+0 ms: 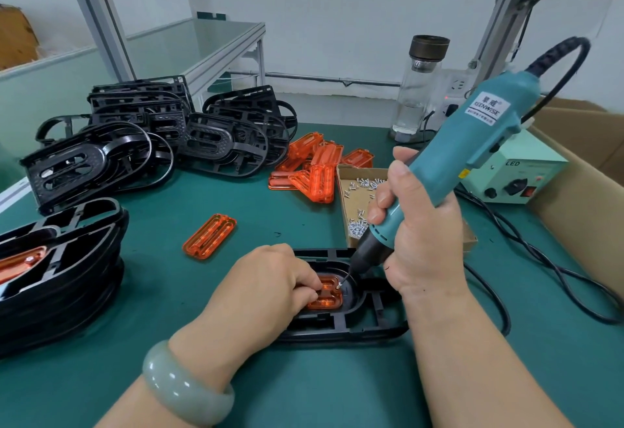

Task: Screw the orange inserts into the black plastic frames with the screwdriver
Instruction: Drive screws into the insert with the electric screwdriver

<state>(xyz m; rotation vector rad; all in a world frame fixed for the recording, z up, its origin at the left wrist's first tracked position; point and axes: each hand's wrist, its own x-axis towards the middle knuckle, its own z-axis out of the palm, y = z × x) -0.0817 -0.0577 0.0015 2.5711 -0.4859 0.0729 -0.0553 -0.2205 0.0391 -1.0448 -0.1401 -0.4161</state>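
teal screwdriver [472,144] tilted in right hand [422,238], left hand [263,285] holding orange insert [329,299]

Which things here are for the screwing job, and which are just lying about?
For the job: teal electric screwdriver in the right hand; orange plastic insert held by the left hand; black plastic frame beneath it; cardboard tray of small silver screws; pile of spare orange inserts; stacked black frames.
Just lying about: clear glass bottle with dark lid; big brown cardboard box at the right.
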